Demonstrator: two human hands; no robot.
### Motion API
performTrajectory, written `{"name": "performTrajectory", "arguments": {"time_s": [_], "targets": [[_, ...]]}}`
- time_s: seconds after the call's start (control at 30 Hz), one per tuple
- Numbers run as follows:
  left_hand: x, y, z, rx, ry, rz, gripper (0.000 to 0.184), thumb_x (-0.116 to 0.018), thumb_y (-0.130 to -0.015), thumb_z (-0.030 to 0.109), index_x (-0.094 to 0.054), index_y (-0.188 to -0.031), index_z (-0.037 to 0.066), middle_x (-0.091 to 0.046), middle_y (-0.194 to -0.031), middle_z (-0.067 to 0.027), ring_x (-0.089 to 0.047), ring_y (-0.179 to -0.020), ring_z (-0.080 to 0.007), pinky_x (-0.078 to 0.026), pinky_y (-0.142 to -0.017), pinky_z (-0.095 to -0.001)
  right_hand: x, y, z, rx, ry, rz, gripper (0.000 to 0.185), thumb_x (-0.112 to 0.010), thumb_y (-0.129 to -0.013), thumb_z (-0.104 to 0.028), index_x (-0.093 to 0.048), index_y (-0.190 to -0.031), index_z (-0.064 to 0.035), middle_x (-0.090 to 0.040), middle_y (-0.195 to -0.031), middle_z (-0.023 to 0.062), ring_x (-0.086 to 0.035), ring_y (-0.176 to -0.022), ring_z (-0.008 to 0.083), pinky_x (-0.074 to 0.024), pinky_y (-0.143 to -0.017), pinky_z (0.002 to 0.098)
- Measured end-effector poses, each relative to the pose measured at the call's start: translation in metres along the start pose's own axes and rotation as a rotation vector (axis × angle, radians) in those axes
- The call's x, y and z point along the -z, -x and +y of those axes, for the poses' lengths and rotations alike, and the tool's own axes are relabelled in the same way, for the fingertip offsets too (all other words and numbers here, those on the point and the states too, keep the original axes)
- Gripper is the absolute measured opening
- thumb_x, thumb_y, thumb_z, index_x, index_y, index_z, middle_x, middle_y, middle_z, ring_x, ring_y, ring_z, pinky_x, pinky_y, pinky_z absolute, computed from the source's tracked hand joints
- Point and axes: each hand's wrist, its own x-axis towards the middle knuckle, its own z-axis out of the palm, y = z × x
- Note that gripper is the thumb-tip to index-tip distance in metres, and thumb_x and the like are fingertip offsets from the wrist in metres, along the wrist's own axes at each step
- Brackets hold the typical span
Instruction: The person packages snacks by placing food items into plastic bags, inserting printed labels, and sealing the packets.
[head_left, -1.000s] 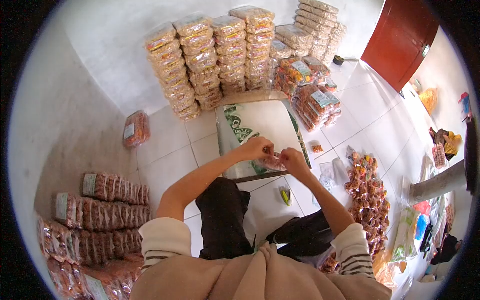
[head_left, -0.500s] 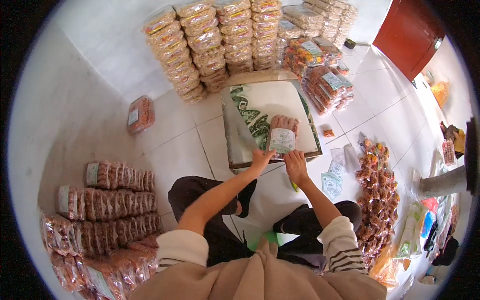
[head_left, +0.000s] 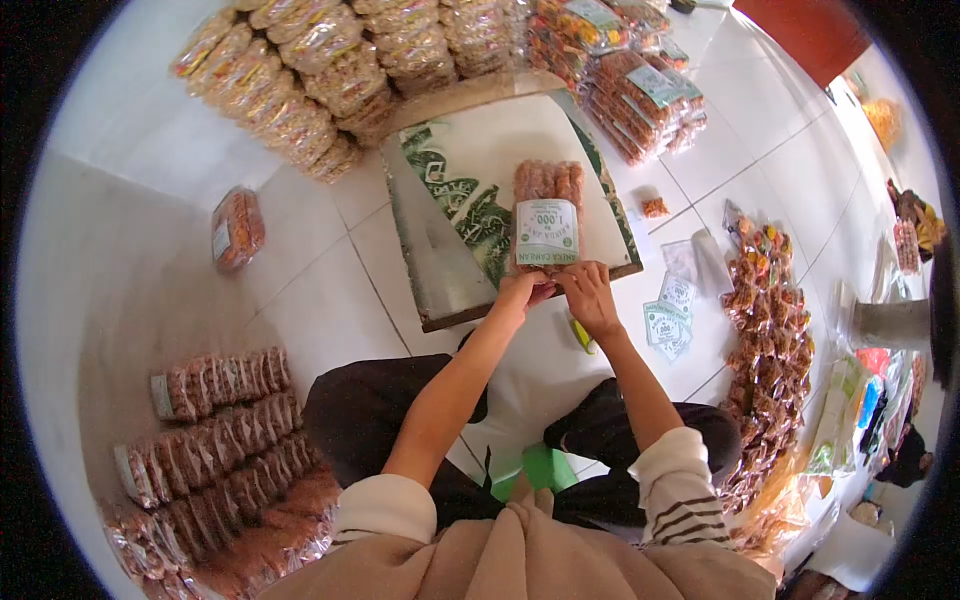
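A clear plastic snack pack (head_left: 548,180) holding reddish-brown pieces lies on a low board-topped table (head_left: 440,295). Its white and green paper label (head_left: 547,235) faces up. At the pack's near end, my left hand (head_left: 524,288) is closed with fingers pinched on the plastic edge. Close beside it, my right hand (head_left: 588,292) also pinches that edge, thumb and fingers together. The exact fold of plastic between the fingertips is hidden.
Tall stacks of pale snack packs (head_left: 325,60) stand behind the table, with labelled packs (head_left: 645,95) to their right. Loose labels (head_left: 668,318) and a row of small bags (head_left: 760,370) lie on the right floor. Bagged rows (head_left: 215,440) fill the left.
The view has shifted, so the table appears higher and further left. Both hands have come closer together at the pack's near edge.
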Motion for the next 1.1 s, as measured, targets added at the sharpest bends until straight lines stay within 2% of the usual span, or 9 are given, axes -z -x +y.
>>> {"name": "performTrajectory", "arguments": {"time_s": [0.03,0.07,0.17,0.27,0.47,0.63,0.73,0.83,1.1], "targets": [[-0.003,-0.001,0.001,0.010,-0.009,0.000,0.016,-0.059,-0.071,0.002,-0.054,-0.086,-0.002,-0.060,-0.083,-0.0110,-0.059,-0.071,-0.0189,-0.053,-0.066,-0.0266,0.001,0.004,0.004,-0.070,-0.129,0.000,0.014,-0.047,-0.076,-0.008,-0.055,-0.087,-0.0058,-0.052,-0.095,0.0078,-0.046,-0.092,0.0243,-0.0329,-0.082,0.0376],[-0.006,0.000,0.000,-0.013,-0.013,0.036,0.016,-0.059,-0.071,0.001,-0.054,-0.085,-0.002,-0.059,-0.083,-0.0112,-0.059,-0.071,-0.0195,-0.053,-0.067,-0.0274,0.004,0.013,0.004,-0.509,-0.380,0.020,0.016,-0.046,-0.079,-0.008,-0.054,-0.093,-0.0053,-0.051,-0.100,0.0096,-0.045,-0.093,0.0275,-0.0320,-0.083,0.0382],[-0.004,-0.008,-0.005,-0.016,-0.036,0.081,0.014,-0.059,-0.071,-0.001,-0.053,-0.083,-0.002,-0.058,-0.079,-0.0116,-0.059,-0.071,-0.0207,-0.053,-0.067,-0.0295,-0.007,0.056,0.026,-0.756,0.125,0.492,0.022,-0.053,-0.077,-0.008,-0.049,-0.099,-0.0032,-0.049,-0.089,0.0156,-0.047,-0.085,0.0292,-0.0362,-0.077,0.0381],[-0.007,-0.001,-0.005,-0.057,0.009,0.057,0.013,-0.059,-0.071,-0.001,-0.053,-0.082,-0.003,-0.057,-0.079,-0.0115,-0.059,-0.070,-0.0200,-0.053,-0.067,-0.0286,-0.046,0.116,0.040,-0.959,-0.229,0.113,0.028,-0.061,-0.075,-0.016,-0.050,-0.098,-0.0032,-0.047,-0.086,0.0157,-0.048,-0.083,0.0300,-0.0389,-0.071,0.0401],[-0.009,0.003,-0.003,-0.078,-0.082,0.081,0.015,-0.060,-0.070,0.000,-0.054,-0.083,-0.003,-0.059,-0.076,-0.0099,-0.060,-0.066,-0.0174,-0.054,-0.063,-0.0263,-0.069,0.111,-0.003,-1.061,0.031,-0.328,0.047,-0.063,-0.073,-0.030,-0.044,-0.104,0.0006,-0.043,-0.097,0.0159,-0.046,-0.087,0.0298,-0.0402,-0.076,0.0405],[-0.007,0.003,-0.003,-0.028,-0.090,0.052,0.014,-0.058,-0.073,0.002,-0.053,-0.086,0.001,-0.057,-0.077,-0.0090,-0.058,-0.069,-0.0177,-0.052,-0.066,-0.0274,-0.093,0.133,0.004,-0.980,0.049,-0.275,0.042,-0.059,-0.077,-0.020,-0.041,-0.107,0.0047,-0.043,-0.100,0.0186,-0.045,-0.094,0.0317,-0.0368,-0.083,0.0391],[-0.005,0.001,-0.002,-0.016,-0.097,0.055,0.014,-0.059,-0.073,0.002,-0.053,-0.085,0.001,-0.057,-0.076,-0.0089,-0.058,-0.068,-0.0171,-0.052,-0.065,-0.0269,-0.078,0.130,0.006,-1.253,-0.409,0.370,0.043,-0.054,-0.082,-0.015,-0.036,-0.113,0.0084,-0.045,-0.103,0.0228,-0.045,-0.098,0.0333,-0.0350,-0.086,0.0362],[-0.006,-0.002,-0.002,-0.009,-0.098,0.052,0.014,-0.060,-0.071,0.004,-0.054,-0.083,0.001,-0.058,-0.075,-0.0086,-0.058,-0.065,-0.0160,-0.052,-0.062,-0.0252,-0.038,0.101,-0.009,-1.217,-0.596,0.769,0.039,-0.046,-0.087,-0.019,-0.032,-0.116,0.0034,-0.046,-0.091,0.0103,-0.047,-0.078,0.0168,-0.0417,-0.069,0.0272],[-0.006,-0.001,-0.004,-0.032,-0.091,0.069,0.013,-0.063,-0.068,0.005,-0.057,-0.078,0.000,-0.059,-0.069,-0.0062,-0.058,-0.058,-0.0135,-0.052,-0.056,-0.0226,-0.003,0.040,-0.055,-1.280,-1.370,0.158,0.036,-0.040,-0.088,-0.035,-0.040,-0.107,-0.0048,-0.047,-0.078,0.0044,-0.047,-0.057,0.0104,-0.0409,-0.049,0.0228]]}}
